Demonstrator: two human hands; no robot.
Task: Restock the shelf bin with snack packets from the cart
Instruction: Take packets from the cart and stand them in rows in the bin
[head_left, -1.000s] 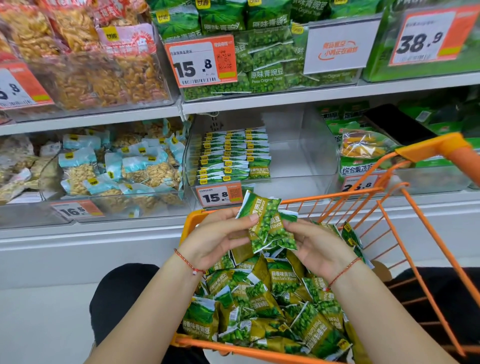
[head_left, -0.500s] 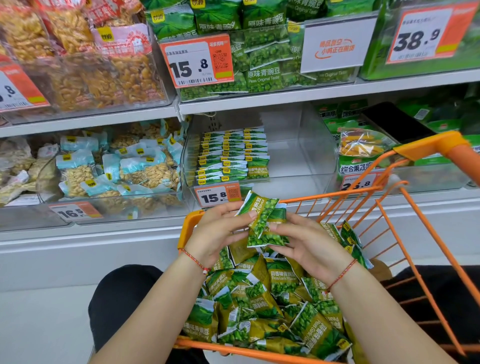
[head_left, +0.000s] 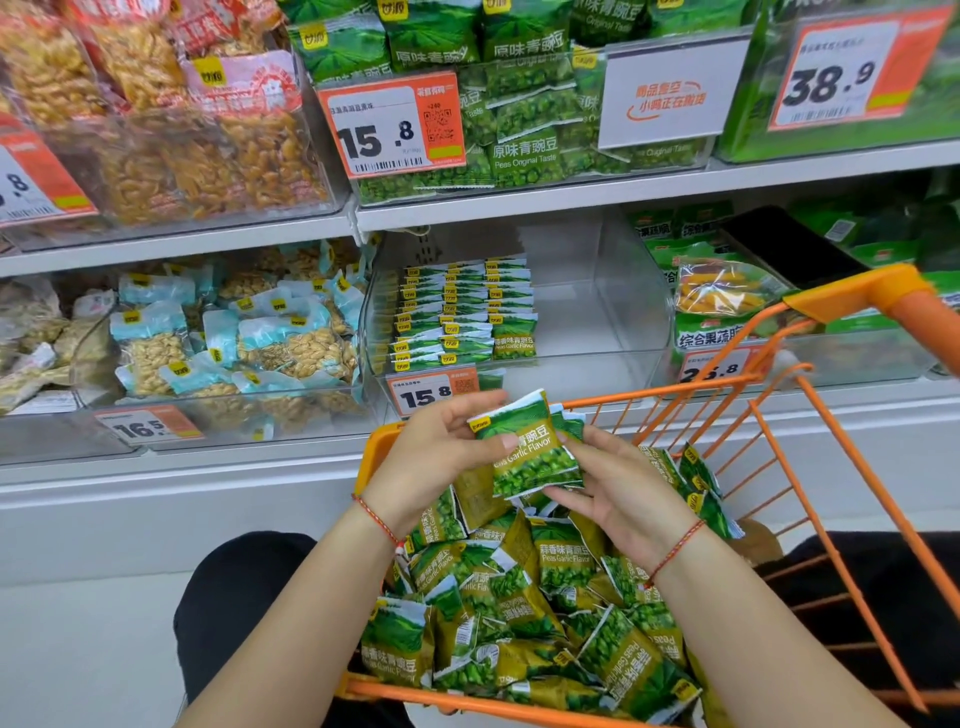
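Observation:
Green garlic-pea snack packets are held as a small stack above the orange cart. My left hand grips the stack from the left with its thumb on the front packet. My right hand holds it from the right and below. Several more packets fill the cart under my hands. The clear shelf bin stands straight ahead on the lower shelf, with neat rows of the same packets in its left half.
A 15.8 price tag hangs on the bin's front. A bin of blue nut packets sits to the left, mixed-vegetable packs to the right. The upper shelf overhangs the bin. My dark-clad knees flank the cart.
Both hands have squared the packets into a flatter stack, the front packet now facing me. The stack stays above the cart.

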